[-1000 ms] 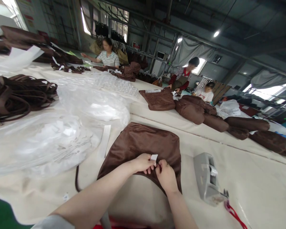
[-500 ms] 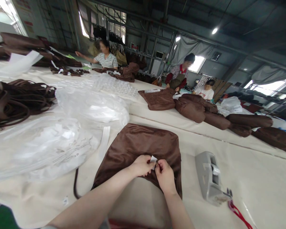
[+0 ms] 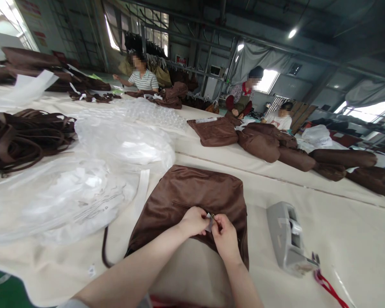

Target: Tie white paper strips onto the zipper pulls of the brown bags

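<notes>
A dark brown leather bag point(image 3: 208, 186) lies flat on the pale table before me, with a zipper line across its front. Over its lower middle, my left hand point(image 3: 195, 221) pinches a small whitish slip point(image 3: 208, 222). Close against it, my right hand point(image 3: 223, 234) has its fingers closed at a small brass-coloured zipper pull point(image 3: 212, 216) beside the slip. The fingertips of both hands nearly meet, and they partly hide the slip and the pull. A thin dark strap point(image 3: 105, 248) curves out from the bag's left side.
A grey tape dispenser point(image 3: 285, 237) with a red cord point(image 3: 332, 288) stands to the right. Clear plastic bags point(image 3: 93, 192) and a heap of brown straps point(image 3: 22, 137) lie left. Brown bags point(image 3: 259, 143) line the far side, where several people work.
The whitish slip has turned and is now more folded between my fingers, with the brass-coloured pull showing more. My hands stay at the same spot on the bag; the view has shifted slightly.
</notes>
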Demonstrator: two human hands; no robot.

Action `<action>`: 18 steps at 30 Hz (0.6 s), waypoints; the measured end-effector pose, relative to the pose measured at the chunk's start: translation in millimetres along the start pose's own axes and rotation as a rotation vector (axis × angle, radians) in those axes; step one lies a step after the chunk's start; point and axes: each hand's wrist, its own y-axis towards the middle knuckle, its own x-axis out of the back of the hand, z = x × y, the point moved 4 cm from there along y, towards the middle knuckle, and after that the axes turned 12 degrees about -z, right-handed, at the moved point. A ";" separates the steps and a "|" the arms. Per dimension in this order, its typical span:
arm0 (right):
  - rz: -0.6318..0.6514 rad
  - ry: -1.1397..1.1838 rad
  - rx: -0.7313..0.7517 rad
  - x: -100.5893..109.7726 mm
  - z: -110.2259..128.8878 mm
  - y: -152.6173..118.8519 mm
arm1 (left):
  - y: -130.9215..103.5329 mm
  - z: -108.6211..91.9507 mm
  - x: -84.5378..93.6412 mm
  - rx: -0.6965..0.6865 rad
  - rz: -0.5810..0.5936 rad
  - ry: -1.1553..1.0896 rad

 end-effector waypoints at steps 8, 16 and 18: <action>0.002 -0.027 0.019 -0.1 4.3 -0.8 | -0.4 -0.7 0.5 -0.083 -0.074 -0.006; 0.087 0.094 -0.039 2.9 15.2 -1.9 | 3.1 -1.0 -2.3 -0.115 -0.101 0.040; 0.114 0.140 -0.053 3.1 15.2 -2.4 | 3.8 0.5 -4.2 -0.078 -0.073 -0.018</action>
